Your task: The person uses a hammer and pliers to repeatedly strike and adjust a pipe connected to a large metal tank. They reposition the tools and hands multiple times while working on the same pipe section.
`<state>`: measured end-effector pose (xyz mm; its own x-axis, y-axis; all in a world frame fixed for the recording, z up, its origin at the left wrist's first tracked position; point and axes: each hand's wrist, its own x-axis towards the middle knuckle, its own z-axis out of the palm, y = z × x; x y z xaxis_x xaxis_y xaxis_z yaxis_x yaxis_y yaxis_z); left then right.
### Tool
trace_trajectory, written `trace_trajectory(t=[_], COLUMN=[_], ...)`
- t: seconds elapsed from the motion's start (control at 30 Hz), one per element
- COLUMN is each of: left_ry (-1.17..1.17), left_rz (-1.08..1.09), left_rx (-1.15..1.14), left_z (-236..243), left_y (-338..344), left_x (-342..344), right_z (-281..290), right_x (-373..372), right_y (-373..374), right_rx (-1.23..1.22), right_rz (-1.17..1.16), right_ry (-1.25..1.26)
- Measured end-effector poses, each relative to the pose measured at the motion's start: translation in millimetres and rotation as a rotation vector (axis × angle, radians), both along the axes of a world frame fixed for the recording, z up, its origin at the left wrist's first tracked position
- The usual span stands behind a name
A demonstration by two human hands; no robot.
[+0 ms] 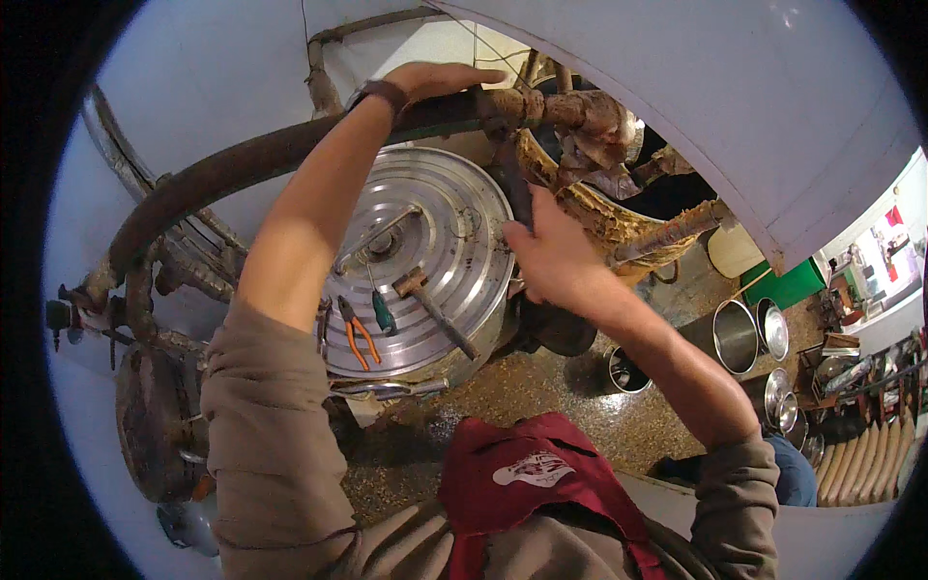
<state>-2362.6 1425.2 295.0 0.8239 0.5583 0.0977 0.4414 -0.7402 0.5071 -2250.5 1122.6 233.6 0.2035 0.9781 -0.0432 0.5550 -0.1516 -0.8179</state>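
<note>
My left hand point(440, 79) lies over the thick dark pipe point(242, 164), its fingers stretched out along the top. Just right of it, my right hand point(561, 256) is closed around the dark handle of a wrench point(517, 184). The wrench's upper end meets the pipe at a crusted joint point(512, 104); its jaws are hard to make out. Below my arms is a large round metal lid point(445, 213) with a bar handle. On the lid lie a hammer point(435, 311), pliers with orange handles point(358, 333) and a green-handled screwdriver point(384, 314).
Right of the joint stands a large vat with a crusted yellowish rim point(604, 217). A white hood point(735, 106) hangs over the upper right. Metal pots point(735, 336) and a small can point(628, 370) stand on the speckled floor. More pipes point(179, 256) run along the left wall.
</note>
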Motion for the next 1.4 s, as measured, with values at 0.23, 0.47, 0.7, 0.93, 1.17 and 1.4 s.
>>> trace_trajectory(t=[0.23, 0.47, 0.7, 0.93, 1.17, 1.4], left_ry=[-0.097, -0.062, -0.267, -0.06, -0.009, 0.084], left_rz=[0.19, 0.193, 0.183, -0.067, 0.165, 0.184], left_rx=[-0.506, -0.486, -0.322, 0.561, 0.289, -0.318], left_z=[-2.3, -16.6, -27.9, -44.2, -47.5, -4.9], left_y=[-9.5, 6.6, 2.1, 62.0, 59.6, -8.2], left_x=[26.9, 38.7, 34.9, 37.6, 51.9, -16.3], right_z=[41.0, 1.2, 4.6, -45.8, -36.8, -48.8], right_x=[17.0, 10.6, 4.2, -10.7, -16.1, -9.8], right_y=[-14.4, -8.3, -5.1, 1.4, -1.1, -3.2], right_rx=[-0.187, -0.071, 0.007, 0.07, 0.067, 0.2], right_rz=[0.032, 0.07, -0.096, -0.206, -0.235, -0.172], right_ry=[0.707, 0.284, -0.241, -0.492, -0.38, -0.374])
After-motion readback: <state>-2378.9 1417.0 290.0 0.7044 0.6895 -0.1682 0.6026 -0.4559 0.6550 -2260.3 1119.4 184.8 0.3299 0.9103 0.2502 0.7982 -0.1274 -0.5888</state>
